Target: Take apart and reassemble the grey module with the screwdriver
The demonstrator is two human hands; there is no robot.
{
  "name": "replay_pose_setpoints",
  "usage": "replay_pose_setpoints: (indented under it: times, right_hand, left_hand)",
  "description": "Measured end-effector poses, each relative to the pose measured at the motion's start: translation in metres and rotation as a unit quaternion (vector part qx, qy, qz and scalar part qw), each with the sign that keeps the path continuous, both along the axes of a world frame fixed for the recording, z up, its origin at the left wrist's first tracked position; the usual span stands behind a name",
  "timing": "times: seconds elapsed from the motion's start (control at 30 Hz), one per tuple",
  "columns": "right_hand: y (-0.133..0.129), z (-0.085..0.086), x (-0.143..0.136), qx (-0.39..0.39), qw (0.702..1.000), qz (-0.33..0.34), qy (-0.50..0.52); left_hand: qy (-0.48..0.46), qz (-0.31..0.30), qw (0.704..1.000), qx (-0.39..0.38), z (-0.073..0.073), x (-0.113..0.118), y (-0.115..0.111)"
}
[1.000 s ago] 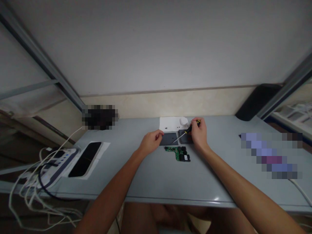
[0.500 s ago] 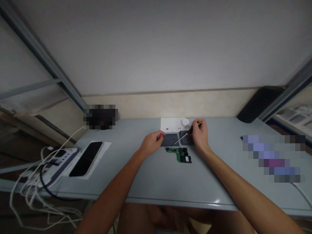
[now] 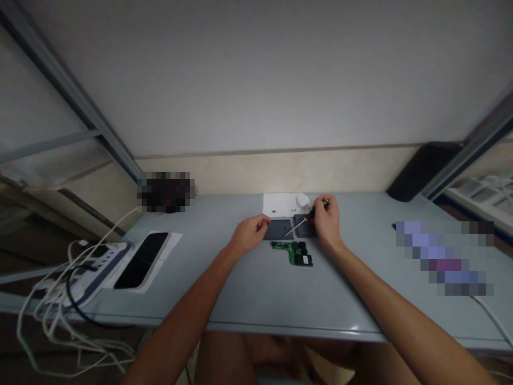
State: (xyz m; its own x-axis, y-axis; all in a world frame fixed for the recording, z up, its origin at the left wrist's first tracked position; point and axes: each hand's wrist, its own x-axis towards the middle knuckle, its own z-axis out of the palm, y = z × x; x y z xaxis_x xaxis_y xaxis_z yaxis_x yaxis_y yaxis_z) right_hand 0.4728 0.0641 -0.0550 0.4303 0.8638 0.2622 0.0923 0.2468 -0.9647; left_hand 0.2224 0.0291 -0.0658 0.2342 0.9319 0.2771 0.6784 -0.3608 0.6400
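My right hand (image 3: 326, 222) is closed around the black and yellow handle of a screwdriver (image 3: 308, 216). Its thin shaft slants down to the left, and the tip meets a dark grey flat cover (image 3: 278, 229). My left hand (image 3: 250, 234) has curled fingers at the left edge of that cover, gripping it there. A dark open casing half (image 3: 301, 226) lies right of the cover, partly hidden behind my right hand. In front of both, a green circuit board (image 3: 294, 252) with black parts rests on the table.
Several small dark screws (image 3: 273, 212) and a white rounded case (image 3: 302, 201) lie on white paper (image 3: 280, 200) behind the parts. A phone (image 3: 142, 260) and a power strip (image 3: 94, 275) with tangled cables occupy the left. A black cylinder (image 3: 420, 171) leans at back right.
The view has shifted very slightly. Both hands, the screwdriver and the parts keep the same arrangement.
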Motion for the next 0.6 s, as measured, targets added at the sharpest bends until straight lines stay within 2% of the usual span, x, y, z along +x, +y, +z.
replay_pose_setpoints:
  times: [0.4, 0.6]
  right_hand:
    - [0.0029, -0.0045, 0.0008, 0.020, 1.000, 0.000, -0.007]
    - [0.0031, -0.0032, 0.0015, 0.003, 1.000, 0.000, -0.008]
  left_hand:
    - [0.003, 0.003, 1.000, 0.002, 0.0009, 0.0007, 0.0001]
    - [0.010, 0.005, 1.000, 0.003, 0.0015, 0.0008, 0.0000]
